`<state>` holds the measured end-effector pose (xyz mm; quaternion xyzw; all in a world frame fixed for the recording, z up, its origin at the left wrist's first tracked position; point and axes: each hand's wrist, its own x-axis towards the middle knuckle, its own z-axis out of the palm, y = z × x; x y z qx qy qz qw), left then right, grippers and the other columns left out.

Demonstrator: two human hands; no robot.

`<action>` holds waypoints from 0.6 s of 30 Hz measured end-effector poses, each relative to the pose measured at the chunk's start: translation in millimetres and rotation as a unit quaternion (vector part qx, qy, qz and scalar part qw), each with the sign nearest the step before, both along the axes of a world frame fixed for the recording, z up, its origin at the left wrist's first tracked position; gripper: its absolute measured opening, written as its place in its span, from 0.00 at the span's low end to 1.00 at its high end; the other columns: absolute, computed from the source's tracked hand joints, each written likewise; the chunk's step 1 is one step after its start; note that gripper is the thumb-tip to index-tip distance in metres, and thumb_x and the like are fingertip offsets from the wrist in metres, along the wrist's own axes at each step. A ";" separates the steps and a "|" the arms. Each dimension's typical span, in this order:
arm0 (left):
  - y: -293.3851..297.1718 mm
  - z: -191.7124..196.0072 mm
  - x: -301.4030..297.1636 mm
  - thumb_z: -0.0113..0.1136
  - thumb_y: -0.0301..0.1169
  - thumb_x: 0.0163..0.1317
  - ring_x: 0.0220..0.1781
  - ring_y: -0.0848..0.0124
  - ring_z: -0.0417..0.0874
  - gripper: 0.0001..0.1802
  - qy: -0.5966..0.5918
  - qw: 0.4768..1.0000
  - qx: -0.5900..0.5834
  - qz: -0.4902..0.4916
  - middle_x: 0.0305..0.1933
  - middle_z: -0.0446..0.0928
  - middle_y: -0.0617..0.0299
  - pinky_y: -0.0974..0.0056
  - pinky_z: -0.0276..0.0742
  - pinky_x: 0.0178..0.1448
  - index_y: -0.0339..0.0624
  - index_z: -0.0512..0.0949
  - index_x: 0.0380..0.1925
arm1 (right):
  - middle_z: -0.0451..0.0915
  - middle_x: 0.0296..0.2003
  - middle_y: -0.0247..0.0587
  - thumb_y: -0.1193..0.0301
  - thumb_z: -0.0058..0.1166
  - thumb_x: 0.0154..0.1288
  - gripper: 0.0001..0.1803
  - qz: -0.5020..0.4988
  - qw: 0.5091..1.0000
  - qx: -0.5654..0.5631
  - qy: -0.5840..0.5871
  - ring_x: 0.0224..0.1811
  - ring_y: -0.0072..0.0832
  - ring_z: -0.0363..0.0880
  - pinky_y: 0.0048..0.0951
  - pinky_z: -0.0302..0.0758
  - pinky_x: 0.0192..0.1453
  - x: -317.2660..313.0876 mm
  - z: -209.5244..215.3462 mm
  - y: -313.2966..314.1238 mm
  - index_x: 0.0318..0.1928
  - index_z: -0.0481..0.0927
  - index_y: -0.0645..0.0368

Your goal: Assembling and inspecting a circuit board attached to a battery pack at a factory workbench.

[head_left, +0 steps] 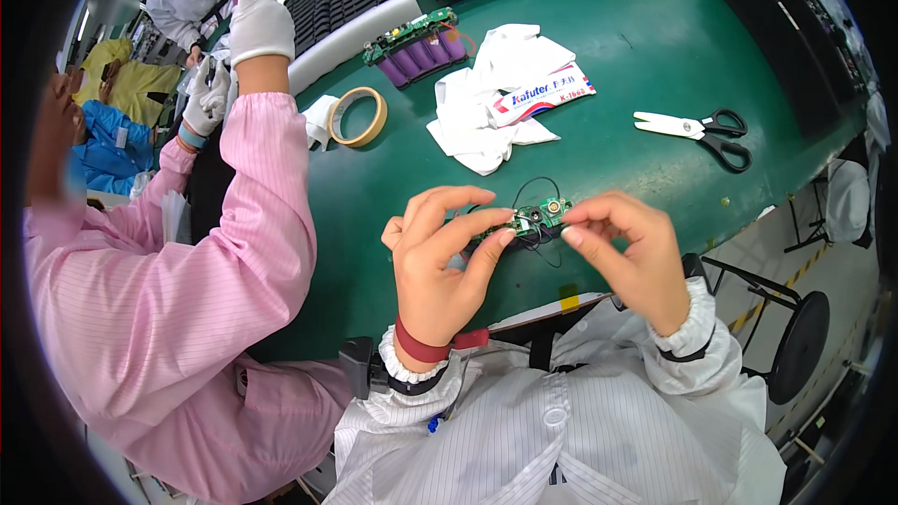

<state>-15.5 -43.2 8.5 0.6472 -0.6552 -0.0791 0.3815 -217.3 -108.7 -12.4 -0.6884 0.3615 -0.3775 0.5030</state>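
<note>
A small green circuit board [529, 222] with round metal parts and thin black wires is held just above the green table. My left hand [438, 248] is closed at its left end, thumb and index finger pinching the board's edge. At the right end my right hand [636, 248] has thumb and index finger curled in against the board. One black wire [536, 180] loops up behind it, and others hang below. The fingertips partly cover both ends, and the dark underside is mostly hidden. A red band [421, 344] circles my left wrist.
Beyond my hands, a white cloth [477, 122] bears a white, red and blue tube [547, 96]. Scissors [697, 127] lie right; a tape roll [358, 117] and a purple battery pack [421, 51] stand left. A person in pink [187, 290] works close by, near a foam tray [398, 9].
</note>
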 end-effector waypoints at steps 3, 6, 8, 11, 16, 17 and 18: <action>-0.6 -4.0 0.4 0.72 0.26 0.50 0.38 0.66 0.81 0.12 -0.008 1.000 0.021 -0.020 0.41 0.83 0.58 0.64 0.70 0.52 0.41 0.86 0.37 | 0.81 0.32 0.38 0.76 0.66 0.59 0.10 -0.021 0.998 -0.051 -0.016 0.24 0.20 0.74 0.23 0.70 0.29 8.8 -7.3 6.6 0.42 0.84 0.63; -2.1 -8.4 1.9 0.73 0.24 0.49 0.37 0.68 0.82 0.13 0.026 0.999 0.006 -0.031 0.40 0.83 0.57 0.65 0.72 0.48 0.38 0.85 0.37 | 0.80 0.31 0.37 0.77 0.68 0.56 0.11 -0.065 0.994 -0.088 -0.015 0.28 0.26 0.76 0.28 0.72 0.32 18.5 3.0 9.6 0.41 0.84 0.60; -1.5 -10.4 -0.8 0.73 0.21 0.49 0.37 0.68 0.82 0.13 0.083 0.996 0.017 -0.021 0.39 0.82 0.55 0.67 0.75 0.42 0.36 0.84 0.37 | 0.80 0.31 0.37 0.77 0.68 0.55 0.11 -0.081 0.990 -0.117 0.004 0.30 0.29 0.77 0.30 0.73 0.33 21.4 1.6 9.0 0.40 0.84 0.59; -0.8 -13.6 -1.9 0.72 0.20 0.49 0.37 0.68 0.82 0.13 0.094 0.995 0.015 -0.016 0.38 0.82 0.55 0.69 0.76 0.40 0.34 0.84 0.37 | 0.79 0.31 0.36 0.78 0.68 0.54 0.11 -0.085 0.968 -0.237 0.013 0.32 0.34 0.76 0.32 0.73 0.34 25.9 -8.4 3.1 0.39 0.84 0.58; -2.3 -9.3 -2.1 0.72 0.20 0.48 0.38 0.66 0.82 0.13 0.085 0.996 0.002 -0.023 0.38 0.82 0.55 0.67 0.75 0.41 0.35 0.84 0.37 | 0.79 0.33 0.39 0.78 0.65 0.56 0.07 -0.056 0.971 -0.231 0.016 0.33 0.39 0.78 0.34 0.75 0.36 22.0 -14.4 10.6 0.37 0.83 0.59; -0.8 -7.3 -3.8 0.72 0.20 0.47 0.38 0.65 0.83 0.13 0.072 0.997 0.002 -0.025 0.37 0.82 0.55 0.66 0.75 0.42 0.35 0.84 0.36 | 0.79 0.34 0.41 0.78 0.65 0.57 0.07 -0.055 0.980 -0.191 0.003 0.34 0.40 0.79 0.34 0.76 0.36 19.1 -16.1 13.1 0.37 0.83 0.59; 1.5 -4.3 -4.9 0.72 0.20 0.47 0.38 0.64 0.83 0.13 0.050 0.998 -0.005 -0.024 0.36 0.82 0.55 0.65 0.74 0.43 0.36 0.84 0.36 | 0.79 0.34 0.42 0.78 0.64 0.57 0.07 -0.053 0.982 -0.183 -0.006 0.35 0.40 0.80 0.35 0.77 0.37 17.2 -15.3 16.7 0.37 0.82 0.60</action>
